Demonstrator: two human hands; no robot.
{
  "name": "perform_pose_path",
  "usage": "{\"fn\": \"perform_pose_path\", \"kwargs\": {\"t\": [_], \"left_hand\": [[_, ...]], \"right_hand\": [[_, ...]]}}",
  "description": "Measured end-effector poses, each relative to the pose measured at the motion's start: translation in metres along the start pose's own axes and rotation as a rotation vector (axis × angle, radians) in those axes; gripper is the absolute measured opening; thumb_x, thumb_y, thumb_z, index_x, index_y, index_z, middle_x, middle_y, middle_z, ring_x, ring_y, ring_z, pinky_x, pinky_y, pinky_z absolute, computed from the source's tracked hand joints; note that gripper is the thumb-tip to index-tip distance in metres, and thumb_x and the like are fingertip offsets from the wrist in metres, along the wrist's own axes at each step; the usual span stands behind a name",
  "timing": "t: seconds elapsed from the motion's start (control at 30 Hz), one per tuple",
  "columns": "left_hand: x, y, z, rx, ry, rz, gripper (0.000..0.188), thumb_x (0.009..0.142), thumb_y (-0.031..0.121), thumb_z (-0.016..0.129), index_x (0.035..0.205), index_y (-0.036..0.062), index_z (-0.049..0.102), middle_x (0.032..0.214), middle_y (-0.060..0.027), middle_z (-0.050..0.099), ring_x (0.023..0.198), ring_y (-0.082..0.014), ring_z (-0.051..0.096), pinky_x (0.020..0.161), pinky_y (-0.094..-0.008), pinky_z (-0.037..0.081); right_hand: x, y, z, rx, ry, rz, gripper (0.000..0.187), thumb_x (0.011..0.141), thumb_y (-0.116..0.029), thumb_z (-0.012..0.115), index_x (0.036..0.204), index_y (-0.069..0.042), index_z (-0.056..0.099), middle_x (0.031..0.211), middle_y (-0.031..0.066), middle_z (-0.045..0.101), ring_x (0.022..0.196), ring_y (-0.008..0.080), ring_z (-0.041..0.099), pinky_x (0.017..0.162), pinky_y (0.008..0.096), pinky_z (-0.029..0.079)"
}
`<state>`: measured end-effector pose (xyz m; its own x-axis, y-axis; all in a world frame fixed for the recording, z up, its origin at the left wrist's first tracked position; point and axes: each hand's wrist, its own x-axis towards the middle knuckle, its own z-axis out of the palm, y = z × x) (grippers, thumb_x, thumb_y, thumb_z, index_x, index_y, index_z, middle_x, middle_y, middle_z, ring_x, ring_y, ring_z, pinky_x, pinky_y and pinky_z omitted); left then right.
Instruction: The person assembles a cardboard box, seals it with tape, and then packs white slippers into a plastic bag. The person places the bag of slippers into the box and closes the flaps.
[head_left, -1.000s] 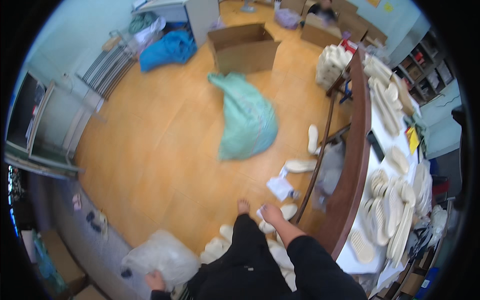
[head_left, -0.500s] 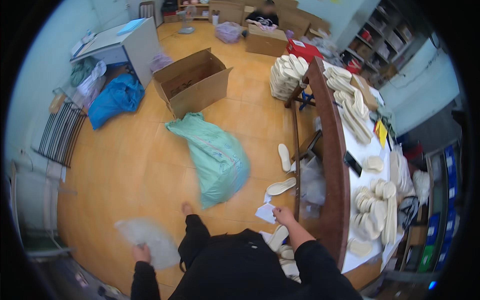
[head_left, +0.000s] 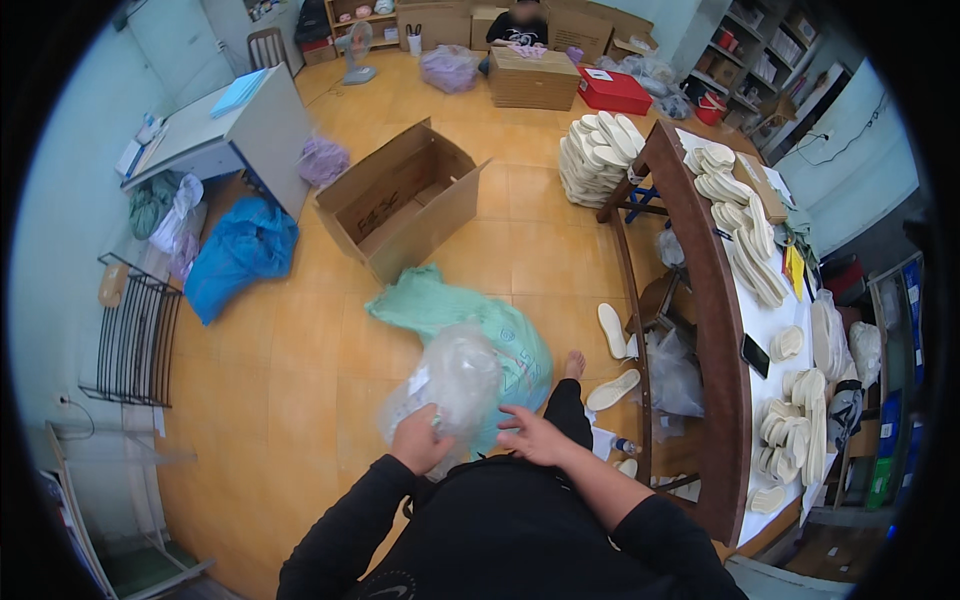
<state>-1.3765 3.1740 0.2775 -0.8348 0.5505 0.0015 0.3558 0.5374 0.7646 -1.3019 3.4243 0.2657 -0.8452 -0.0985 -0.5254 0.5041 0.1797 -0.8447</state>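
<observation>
A crumpled clear plastic bag (head_left: 462, 365) is gripped at its lower edge by my left hand (head_left: 420, 440), whose fingers are closed on it. It hangs in front of me and covers part of a green sack (head_left: 525, 350) lying on the floor. To the right of the bag is my right hand (head_left: 535, 437), its fingers apart and nothing seen in them. My right leg and bare foot (head_left: 574, 365) are beyond that hand. White paper (head_left: 603, 442) lies on the floor near the table, beside a small bottle (head_left: 625, 446).
An open cardboard box (head_left: 400, 200) stands beyond the sack. At my right runs a long table (head_left: 735, 400) with cream shoe soles (head_left: 790, 430) and a phone (head_left: 755, 355). Loose soles (head_left: 612, 390) lie on the floor. A person (head_left: 518, 28) sits at the back.
My left hand has brought the plastic bag from the left to in front of me. My right hand has let go of the white paper and moved left toward the bag.
</observation>
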Motion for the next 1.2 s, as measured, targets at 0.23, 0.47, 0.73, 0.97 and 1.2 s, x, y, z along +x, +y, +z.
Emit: {"fn": "perform_pose_path", "kwargs": {"t": [0.23, 0.47, 0.73, 0.97, 1.2], "left_hand": [[0.204, 0.042, 0.072, -0.140, -0.412, 0.258, 0.053, 0.084, 0.026, 0.070, 0.129, 0.0032, 0.052, 0.124, -0.0183, 0.055, 0.113, -0.0365, 0.056, 0.095, -0.0396, 0.047], [0.361, 0.033, 0.113, -0.010, -0.214, -0.316, 0.044, 0.086, 0.023, 0.070, 0.124, 0.0027, 0.061, 0.114, -0.0205, 0.065, 0.108, -0.0376, 0.062, 0.093, -0.0416, 0.050], [0.470, -0.036, 0.040, 0.011, 0.282, -0.659, 0.030, 0.089, 0.015, 0.066, 0.115, -0.0002, 0.064, 0.099, -0.0142, 0.068, 0.090, -0.0253, 0.067, 0.077, -0.0359, 0.052], [0.628, -0.155, 0.044, -0.181, 0.435, -0.606, 0.032, 0.095, 0.021, 0.063, 0.117, -0.0018, 0.064, 0.106, -0.0166, 0.070, 0.095, -0.0248, 0.068, 0.087, -0.0357, 0.051], [0.796, -0.356, 0.042, 0.176, 0.332, -1.052, 0.029, 0.093, 0.025, 0.063, 0.107, 0.0008, 0.070, 0.103, -0.0166, 0.072, 0.098, -0.0277, 0.069, 0.088, -0.0360, 0.051]], "right_hand": [[0.134, 0.003, -0.121, 0.555, 0.393, 0.039, 0.043, 0.094, -0.024, 0.065, 0.125, 0.006, 0.058, 0.113, 0.0131, 0.067, 0.105, 0.0220, 0.063, 0.090, 0.0338, 0.050], [0.225, -0.010, -0.370, 0.199, 0.464, -0.009, 0.034, 0.092, -0.020, 0.063, 0.119, 0.001, 0.064, 0.110, 0.0183, 0.070, 0.104, 0.0281, 0.067, 0.092, 0.0378, 0.049], [0.281, -0.081, -0.585, -0.480, 0.434, -0.142, 0.030, 0.080, -0.004, 0.062, 0.110, -0.002, 0.064, 0.106, 0.0197, 0.065, 0.104, 0.0411, 0.061, 0.088, 0.0419, 0.050], [0.376, -0.089, -0.623, -0.823, 0.368, 0.046, 0.035, 0.079, -0.003, 0.054, 0.111, -0.009, 0.067, 0.111, 0.0137, 0.064, 0.104, 0.0357, 0.062, 0.090, 0.0434, 0.050], [0.424, -0.125, -0.607, -0.921, 0.286, 0.349, 0.040, 0.069, -0.001, 0.055, 0.108, 0.003, 0.065, 0.107, 0.0268, 0.065, 0.096, 0.0439, 0.063, 0.086, 0.0495, 0.051]]}}
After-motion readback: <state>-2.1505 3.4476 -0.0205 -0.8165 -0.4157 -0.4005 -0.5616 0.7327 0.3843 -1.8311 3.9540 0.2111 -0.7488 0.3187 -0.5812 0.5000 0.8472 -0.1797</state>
